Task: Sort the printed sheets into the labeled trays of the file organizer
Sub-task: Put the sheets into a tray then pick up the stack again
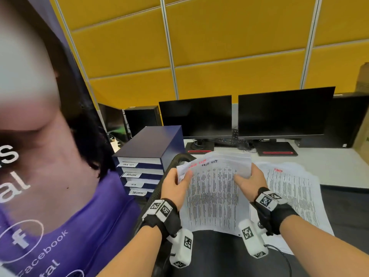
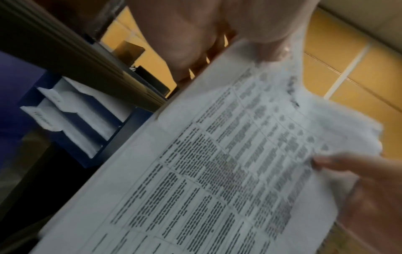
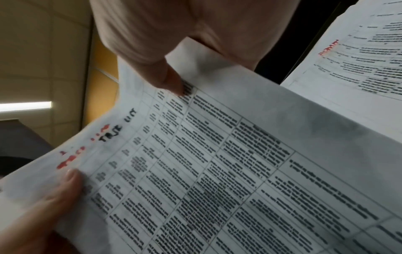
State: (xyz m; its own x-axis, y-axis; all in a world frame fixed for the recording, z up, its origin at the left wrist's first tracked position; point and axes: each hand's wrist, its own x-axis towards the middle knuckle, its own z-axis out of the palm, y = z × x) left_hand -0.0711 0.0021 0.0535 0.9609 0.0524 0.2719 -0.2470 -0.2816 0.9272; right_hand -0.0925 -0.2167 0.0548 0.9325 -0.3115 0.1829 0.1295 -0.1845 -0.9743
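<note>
Holding: I see my left hand and my right hand each pinching a top corner of the thin white stack of printed table sheets, thumbs on the front, fingers curled behind, the stack raised above the dark chair seat.
Head view only: the dark blue box-shaped file organizer stands just left of the stack, with four stepped trays bearing white handwritten tabs; two black flat monitors sit behind on the pale desk.
Right wrist only: I can read a black handwritten heading beside red scrawl on the top sheet; its paper is limp and slightly crumpled.
Second pile: another white printed sheet with a red heading lies flat at the desk edge, to the right of the held stack.
Left wrist only: the trays' white paper liners, blurred.
</note>
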